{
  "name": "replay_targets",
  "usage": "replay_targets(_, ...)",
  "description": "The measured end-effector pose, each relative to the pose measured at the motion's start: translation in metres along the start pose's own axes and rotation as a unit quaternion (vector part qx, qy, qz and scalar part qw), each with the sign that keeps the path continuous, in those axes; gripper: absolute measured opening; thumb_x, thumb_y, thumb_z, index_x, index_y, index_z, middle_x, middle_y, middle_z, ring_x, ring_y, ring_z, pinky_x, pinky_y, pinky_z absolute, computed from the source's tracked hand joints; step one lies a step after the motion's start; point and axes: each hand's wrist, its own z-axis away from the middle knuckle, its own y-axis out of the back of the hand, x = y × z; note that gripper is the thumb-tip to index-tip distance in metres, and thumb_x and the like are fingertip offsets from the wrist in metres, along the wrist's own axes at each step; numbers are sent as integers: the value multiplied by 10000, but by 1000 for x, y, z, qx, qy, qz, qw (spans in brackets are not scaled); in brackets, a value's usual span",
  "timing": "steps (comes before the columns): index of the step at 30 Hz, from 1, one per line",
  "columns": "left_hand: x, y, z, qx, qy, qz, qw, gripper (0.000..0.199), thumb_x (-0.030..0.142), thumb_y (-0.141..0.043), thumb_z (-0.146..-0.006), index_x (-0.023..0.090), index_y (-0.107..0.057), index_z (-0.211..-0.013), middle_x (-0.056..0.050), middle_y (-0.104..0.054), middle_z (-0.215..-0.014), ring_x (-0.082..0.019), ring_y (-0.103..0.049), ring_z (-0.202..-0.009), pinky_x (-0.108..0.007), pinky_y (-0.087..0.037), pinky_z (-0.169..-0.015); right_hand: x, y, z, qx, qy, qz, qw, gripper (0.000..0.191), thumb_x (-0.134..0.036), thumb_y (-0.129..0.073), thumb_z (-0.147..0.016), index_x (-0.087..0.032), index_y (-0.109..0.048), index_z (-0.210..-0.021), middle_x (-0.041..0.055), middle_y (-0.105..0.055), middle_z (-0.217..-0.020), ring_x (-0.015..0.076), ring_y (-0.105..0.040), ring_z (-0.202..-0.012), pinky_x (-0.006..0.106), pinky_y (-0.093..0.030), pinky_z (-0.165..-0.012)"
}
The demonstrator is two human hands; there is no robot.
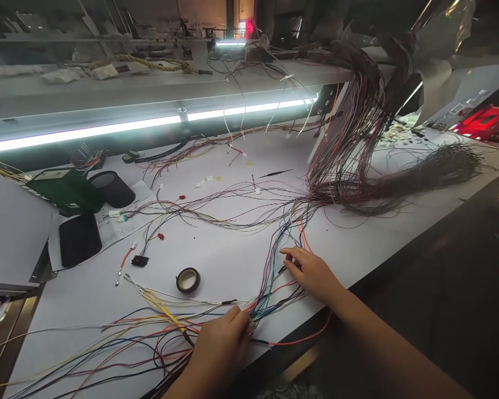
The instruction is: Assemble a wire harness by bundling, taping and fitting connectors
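Observation:
Near the front edge of the white table, my left hand (227, 338) is closed around a bundle of coloured wires (260, 307). Loose wires (120, 338) fan out from it to the left. To the right and a little farther back, my right hand (310, 271) is beside the same bundle, its index finger stretched out and the other fingers curled near a dark wire end. Whether those fingers pinch a wire is too small to tell. A roll of black tape (188, 280) lies flat left of my hands.
A thick wire harness (357, 188) hangs from the shelf (149, 83) and spreads over the right side of the table (228, 260). A green box (66, 189), black trays (80, 239), a black connector (140, 260) and small red connectors (161, 236) are at the left.

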Motion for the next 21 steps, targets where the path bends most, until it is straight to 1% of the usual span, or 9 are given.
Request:
replay_targets(2,0,-5,-1,4,-6,-22,1000,155,291,-469,-911,243,-592,-992,-27,-653,-990,-203,-657,-821,-272,-412,-620,0,-2,-1,-5,26,23,999,315,-287,-393,-924,-244,-615,-1144,39,-660,-944,186,-620,-827,330,-493,-768)
replay_targets(4,-1,-10,-3,1,-4,-38,999,180,308,-504,-892,240,-591,-1034,-36,-655,-1009,-220,-665,-830,-277,-434,-618,4,-1,-5,-2,32,39,999,311,-283,-385,-928,-240,-630,-1114,43,-663,-936,188,-625,-831,325,-495,-763)
replay_targets(8,-4,-10,-3,-1,-8,-37,999,201,241,-442,-911,236,-622,-1000,-37,-681,-979,-203,-679,-789,-267,-463,-618,21,16,-20,75,19,72,994,286,-277,-414,-915,-229,-646,-1075,50,-668,-981,195,-630,-882,321,-497,-787)
replay_targets(9,-5,-7,-1,13,-11,-25,1000,223,239,-425,-918,243,-629,-1010,-33,-693,-966,-200,-682,-786,-266,-473,-627,26,22,-24,94,17,83,992,277,-274,-424,-912,-230,-651,-1065,50,-669,-985,198,-630,-889,321,-496,-781)
replay_targets(11,-9,1,4,67,-18,9,998,262,246,-407,-928,258,-634,-1058,-29,-718,-951,-197,-690,-806,-269,-496,-664,32,33,-32,108,23,100,989,251,-272,-449,-908,-236,-658,-1042,43,-672,-979,195,-632,-866,314,-496,-745)
replay_targets(13,-13,13,13,144,-28,45,988,285,268,-404,-935,260,-629,-1110,-27,-736,-922,-190,-694,-806,-271,-514,-694,33,38,-36,89,49,105,989,220,-270,-478,-904,-238,-662,-1021,35,-675,-968,186,-633,-833,304,-496,-719)
replay_targets(15,-18,25,24,204,-45,66,976,290,292,-400,-944,243,-633,-1111,-25,-742,-868,-173,-693,-747,-257,-519,-673,27,37,-36,52,92,103,989,199,-258,-496,-905,-235,-660,-1016,33,-676,-957,182,-633,-833,301,-496,-726)
replay_targets(18,-25,38,46,238,-77,83,965,262,297,-411,-950,236,-654,-1026,-3,-736,-796,-140,-674,-649,-221,-494,-583,4,25,-23,-18,167,79,983,201,-226,-500,-916,-240,-654,-1045,37,-670,-958,176,-629,-842,292,-490,-729)
replay_targets(21,-35,44,71,262,-87,98,956,223,265,-446,-945,240,-649,-1034,18,-720,-748,-106,-640,-587,-194,-456,-539,-28,6,2,-103,255,26,961,246,-174,-482,-925,-253,-643,-1094,45,-656,-999,152,-620,-827,265,-478,-713)
